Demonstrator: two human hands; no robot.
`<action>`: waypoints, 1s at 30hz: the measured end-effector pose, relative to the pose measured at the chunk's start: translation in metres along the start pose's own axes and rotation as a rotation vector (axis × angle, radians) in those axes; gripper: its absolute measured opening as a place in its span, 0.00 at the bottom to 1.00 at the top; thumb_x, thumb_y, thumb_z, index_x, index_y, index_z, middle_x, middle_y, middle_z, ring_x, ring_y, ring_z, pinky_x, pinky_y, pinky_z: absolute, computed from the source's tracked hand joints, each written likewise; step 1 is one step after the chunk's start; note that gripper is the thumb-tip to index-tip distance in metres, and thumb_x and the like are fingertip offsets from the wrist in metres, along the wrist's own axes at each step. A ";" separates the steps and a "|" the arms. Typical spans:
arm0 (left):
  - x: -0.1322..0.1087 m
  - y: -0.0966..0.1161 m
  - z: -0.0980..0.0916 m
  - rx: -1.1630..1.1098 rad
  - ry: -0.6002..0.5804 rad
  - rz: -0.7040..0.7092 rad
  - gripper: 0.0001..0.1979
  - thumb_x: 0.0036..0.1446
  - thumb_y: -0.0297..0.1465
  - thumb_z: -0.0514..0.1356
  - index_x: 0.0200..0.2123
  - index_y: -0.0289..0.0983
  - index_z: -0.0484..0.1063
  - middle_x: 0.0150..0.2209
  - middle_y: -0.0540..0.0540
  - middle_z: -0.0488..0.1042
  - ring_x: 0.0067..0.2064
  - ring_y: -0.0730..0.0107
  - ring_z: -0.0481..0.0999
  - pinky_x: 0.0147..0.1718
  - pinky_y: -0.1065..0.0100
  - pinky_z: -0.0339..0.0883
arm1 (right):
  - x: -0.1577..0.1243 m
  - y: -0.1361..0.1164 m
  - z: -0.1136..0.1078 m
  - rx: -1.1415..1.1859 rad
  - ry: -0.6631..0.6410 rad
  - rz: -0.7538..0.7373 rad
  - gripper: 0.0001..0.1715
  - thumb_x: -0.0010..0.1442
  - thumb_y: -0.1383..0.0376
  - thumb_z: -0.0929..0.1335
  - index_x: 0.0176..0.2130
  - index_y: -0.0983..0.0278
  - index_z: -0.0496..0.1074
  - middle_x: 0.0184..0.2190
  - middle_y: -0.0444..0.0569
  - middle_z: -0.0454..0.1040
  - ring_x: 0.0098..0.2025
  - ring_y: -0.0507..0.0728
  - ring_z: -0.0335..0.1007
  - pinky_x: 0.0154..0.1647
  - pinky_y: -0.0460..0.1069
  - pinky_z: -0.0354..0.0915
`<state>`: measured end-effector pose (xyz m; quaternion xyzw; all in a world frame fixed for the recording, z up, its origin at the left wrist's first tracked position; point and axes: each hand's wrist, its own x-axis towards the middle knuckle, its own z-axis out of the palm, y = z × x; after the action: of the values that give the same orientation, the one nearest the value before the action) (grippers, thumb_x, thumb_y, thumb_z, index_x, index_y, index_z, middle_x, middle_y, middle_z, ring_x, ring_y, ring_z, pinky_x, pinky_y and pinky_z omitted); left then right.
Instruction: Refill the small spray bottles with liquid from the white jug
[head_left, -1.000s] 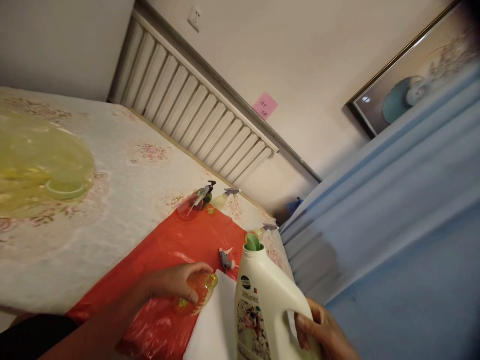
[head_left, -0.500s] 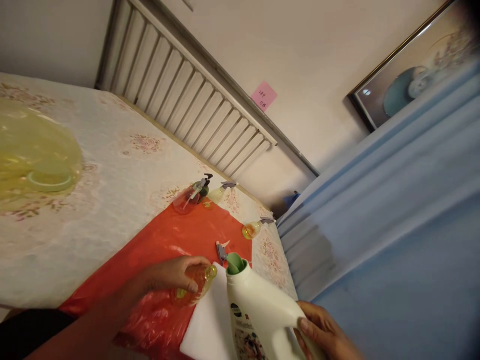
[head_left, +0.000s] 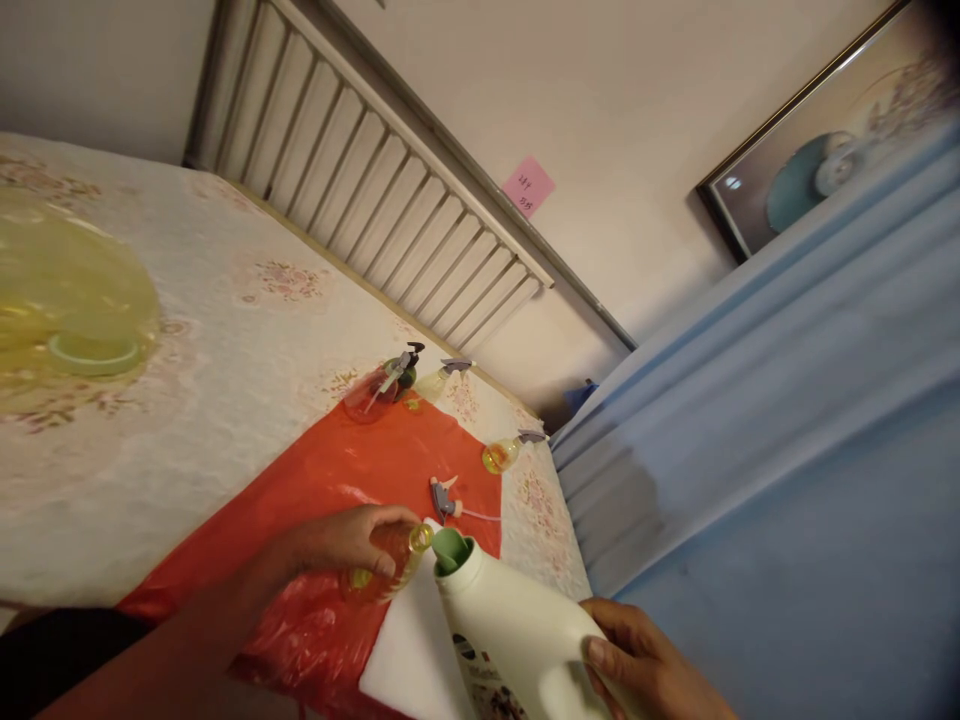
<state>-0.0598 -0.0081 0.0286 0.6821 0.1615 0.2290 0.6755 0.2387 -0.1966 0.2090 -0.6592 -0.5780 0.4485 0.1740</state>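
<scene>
My left hand [head_left: 367, 542] is wrapped round a clear yellowish bottle [head_left: 405, 562], whose neck is uncovered. My right hand [head_left: 637, 655] grips the handle of a large pale detergent jug [head_left: 517, 630]. The jug leans toward the bottle, its green spout [head_left: 452, 550] right beside the bottle's mouth. No stream of liquid can be made out between them. Beyond them a grey spray trigger head [head_left: 444, 498] with a thin tube lies on the red plastic sheet [head_left: 322, 480]. A white board or pad [head_left: 416, 650] lies under the jug and bottle.
Several spray bottles stand at the far side, among them a pink one [head_left: 369, 393] and a yellow one [head_left: 499, 457]. A large yellow transparent basin [head_left: 82, 260] sits at left on the floral tablecloth [head_left: 217, 370]. A radiator [head_left: 360, 170] and blue curtain [head_left: 750, 480] border the table.
The jug has tipped further and moved left, bringing its spout closer to the bottle's mouth. The spray head's tube has come into view. My left hand stays nearly where it was.
</scene>
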 end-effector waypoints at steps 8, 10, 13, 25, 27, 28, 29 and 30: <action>0.004 -0.018 -0.003 -0.001 0.009 0.014 0.31 0.41 0.26 0.63 0.53 0.44 0.70 0.52 0.52 0.76 0.57 0.56 0.71 0.53 0.64 0.66 | 0.002 -0.013 -0.002 -0.033 -0.021 0.029 0.30 0.57 0.42 0.68 0.31 0.67 0.68 0.18 0.39 0.61 0.18 0.46 0.53 0.19 0.43 0.50; 0.005 -0.021 -0.004 -0.002 0.011 0.020 0.32 0.41 0.26 0.63 0.53 0.43 0.70 0.53 0.51 0.76 0.57 0.56 0.71 0.53 0.64 0.66 | 0.002 -0.015 -0.003 -0.043 -0.027 0.032 0.29 0.58 0.43 0.68 0.30 0.67 0.67 0.17 0.39 0.60 0.18 0.46 0.52 0.20 0.43 0.50; 0.005 -0.020 -0.004 0.010 0.015 0.027 0.32 0.41 0.26 0.64 0.53 0.43 0.70 0.53 0.50 0.76 0.56 0.56 0.72 0.52 0.64 0.66 | 0.003 -0.017 -0.004 -0.063 -0.034 0.025 0.28 0.58 0.43 0.67 0.30 0.67 0.67 0.18 0.39 0.61 0.18 0.46 0.53 0.21 0.43 0.50; 0.002 -0.009 -0.002 0.036 0.012 -0.021 0.31 0.41 0.26 0.63 0.53 0.44 0.71 0.51 0.53 0.77 0.55 0.57 0.73 0.50 0.66 0.68 | 0.005 -0.025 -0.013 -0.143 -0.053 0.043 0.29 0.60 0.44 0.67 0.33 0.68 0.70 0.19 0.40 0.64 0.18 0.46 0.54 0.20 0.43 0.50; 0.002 -0.009 -0.002 0.040 0.017 -0.029 0.31 0.41 0.26 0.63 0.53 0.44 0.71 0.50 0.53 0.77 0.54 0.57 0.73 0.49 0.67 0.68 | 0.005 -0.026 -0.014 -0.150 -0.055 0.049 0.28 0.59 0.44 0.67 0.33 0.68 0.70 0.20 0.40 0.64 0.18 0.46 0.55 0.20 0.43 0.51; 0.002 -0.009 -0.002 0.040 0.019 -0.027 0.31 0.41 0.26 0.63 0.53 0.44 0.71 0.50 0.53 0.77 0.54 0.57 0.73 0.49 0.67 0.68 | 0.005 -0.027 -0.015 -0.152 -0.057 0.049 0.28 0.59 0.44 0.67 0.33 0.67 0.70 0.20 0.40 0.65 0.19 0.47 0.55 0.21 0.43 0.51; 0.002 -0.009 -0.002 0.039 0.020 -0.023 0.31 0.41 0.26 0.63 0.53 0.45 0.71 0.50 0.53 0.77 0.55 0.57 0.73 0.50 0.67 0.68 | 0.005 -0.027 -0.015 -0.152 -0.059 0.049 0.28 0.59 0.44 0.67 0.33 0.67 0.70 0.20 0.40 0.65 0.19 0.47 0.56 0.21 0.43 0.52; 0.002 -0.009 -0.002 0.039 0.019 -0.020 0.31 0.41 0.26 0.63 0.52 0.45 0.71 0.50 0.53 0.77 0.55 0.57 0.73 0.50 0.67 0.68 | 0.005 -0.028 -0.015 -0.153 -0.061 0.050 0.28 0.60 0.44 0.67 0.33 0.67 0.70 0.20 0.40 0.65 0.19 0.47 0.56 0.21 0.43 0.52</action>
<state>-0.0584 -0.0051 0.0196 0.6913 0.1790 0.2256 0.6627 0.2336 -0.1806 0.2362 -0.6708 -0.5990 0.4270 0.0940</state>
